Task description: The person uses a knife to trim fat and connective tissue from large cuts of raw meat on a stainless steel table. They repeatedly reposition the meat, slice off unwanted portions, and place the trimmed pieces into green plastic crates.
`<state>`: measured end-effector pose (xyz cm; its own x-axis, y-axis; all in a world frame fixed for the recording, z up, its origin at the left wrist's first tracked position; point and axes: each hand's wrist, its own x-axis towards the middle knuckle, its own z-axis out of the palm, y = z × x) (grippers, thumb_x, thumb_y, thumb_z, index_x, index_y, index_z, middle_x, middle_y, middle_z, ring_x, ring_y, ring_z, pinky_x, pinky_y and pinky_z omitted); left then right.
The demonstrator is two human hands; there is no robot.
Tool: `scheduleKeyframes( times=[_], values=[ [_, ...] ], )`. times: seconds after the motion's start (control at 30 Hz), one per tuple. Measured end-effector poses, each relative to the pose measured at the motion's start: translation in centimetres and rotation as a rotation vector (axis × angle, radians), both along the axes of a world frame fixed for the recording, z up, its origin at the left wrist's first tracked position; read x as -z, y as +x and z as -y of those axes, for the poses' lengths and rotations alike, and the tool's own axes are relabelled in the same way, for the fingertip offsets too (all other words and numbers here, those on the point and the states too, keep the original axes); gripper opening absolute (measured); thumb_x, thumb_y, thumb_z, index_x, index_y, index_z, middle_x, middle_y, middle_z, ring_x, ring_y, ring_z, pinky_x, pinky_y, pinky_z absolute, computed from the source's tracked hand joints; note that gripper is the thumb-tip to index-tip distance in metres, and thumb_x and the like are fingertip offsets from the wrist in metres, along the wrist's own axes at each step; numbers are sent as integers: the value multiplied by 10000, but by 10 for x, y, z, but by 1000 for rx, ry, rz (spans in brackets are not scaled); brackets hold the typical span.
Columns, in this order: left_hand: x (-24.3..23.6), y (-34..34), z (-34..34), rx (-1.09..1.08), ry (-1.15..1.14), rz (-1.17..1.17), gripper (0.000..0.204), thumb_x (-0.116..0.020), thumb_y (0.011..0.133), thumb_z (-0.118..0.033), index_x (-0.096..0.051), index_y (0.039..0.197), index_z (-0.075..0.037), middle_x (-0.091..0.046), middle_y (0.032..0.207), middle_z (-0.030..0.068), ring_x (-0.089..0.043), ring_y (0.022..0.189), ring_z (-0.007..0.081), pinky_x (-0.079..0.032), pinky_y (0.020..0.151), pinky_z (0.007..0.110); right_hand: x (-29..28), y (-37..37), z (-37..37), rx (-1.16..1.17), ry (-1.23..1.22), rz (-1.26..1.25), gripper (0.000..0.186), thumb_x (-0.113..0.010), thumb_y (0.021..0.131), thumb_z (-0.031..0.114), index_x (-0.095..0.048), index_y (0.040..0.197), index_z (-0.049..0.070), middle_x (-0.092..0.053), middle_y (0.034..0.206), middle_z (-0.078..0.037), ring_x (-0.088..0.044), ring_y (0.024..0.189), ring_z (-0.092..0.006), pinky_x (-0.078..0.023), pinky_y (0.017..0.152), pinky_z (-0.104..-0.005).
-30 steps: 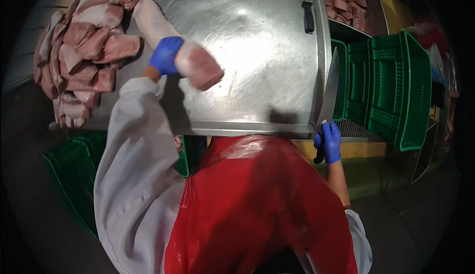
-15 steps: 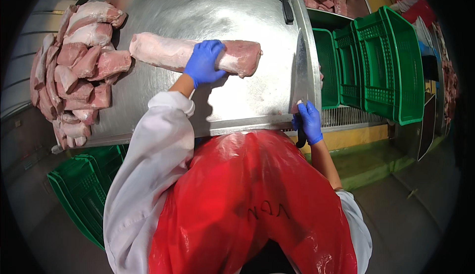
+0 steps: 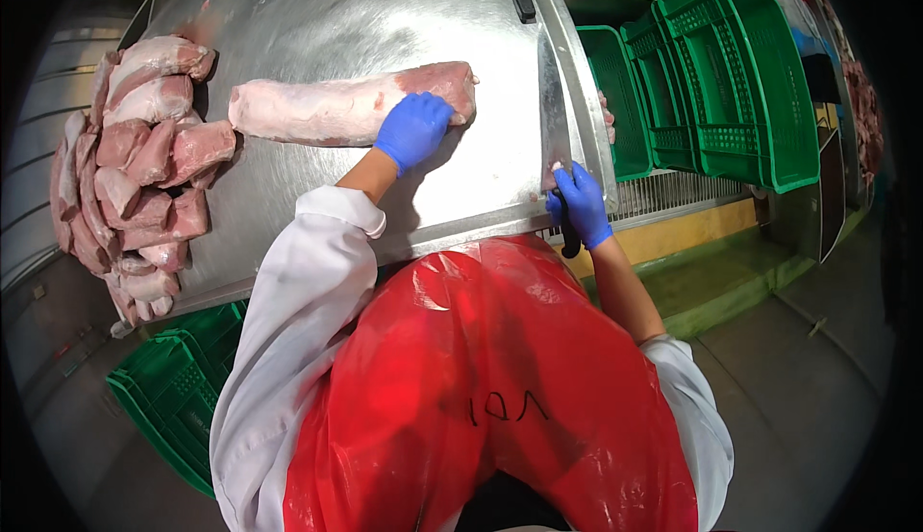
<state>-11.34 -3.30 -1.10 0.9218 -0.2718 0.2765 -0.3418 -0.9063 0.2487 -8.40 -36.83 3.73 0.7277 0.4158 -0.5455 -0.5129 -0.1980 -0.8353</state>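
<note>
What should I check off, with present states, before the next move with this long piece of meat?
1. Long piece of meat lying on the metal table: ok.
2. Left hand on the meat, toward its right end: ok.
3. Right hand gripping the knife by its handle: ok.
4. Blade apart from the left hand: ok.
5. Meat's left end clear of the pile of cut pieces: cannot tell; they look very close.
6. Blade sharpness: cannot tell.

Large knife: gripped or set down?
Gripped: the right hand is closed around the black handle of the large knife.
</note>
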Motion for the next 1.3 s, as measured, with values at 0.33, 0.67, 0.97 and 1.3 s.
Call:
scheduleKeyframes(
  times=[0.33, 0.67, 0.97, 1.3],
  values=[
    [-13, 2, -8, -105, -59, -14, 156, -631, 844, -88, -636, 1000, -95, -611, 918, 113, -601, 879, 322, -478, 768, 419, 18, 45, -99, -237, -190, 418, 355, -559, 994, 268, -509, 1214, -7, -698, 753, -131, -655, 547, -187, -522, 513, -320],
    [-14, 19, 13, 317, 536, -153, 214, -550, 878, -187, -643, 1052, -103, -581, 972, 96, -599, 864, 261, -480, 766, 397, 34, 54, -46, -39, -48, 205, 473, -590, 984, 232, -440, 1368, -2, -703, 768, -129, -614, 516, -154, -506, 497, -289],
    [-54, 53, -31, -110, -25, -24, 131, -613, 884, -112, -641, 1010, -94, -644, 927, 160, -647, 845, 381, -531, 747, 449, 41, 42, -51, -24, -31, 261, 564, -574, 987, 202, -369, 1509, 135, -671, 738, -108, -586, 510, -132, -494, 473, -291],
    [-77, 59, -28, -212, -203, -30, 109, -645, 863, -84, -660, 969, -64, -668, 905, 173, -669, 840, 385, -533, 746, 424, 13, 71, -136, -496, -245, 640, 692, -460, 1005, 300, -101, 1589, 395, -690, 1012, -259, -676, 858, -470, -506, 924, -546]
  ],
)
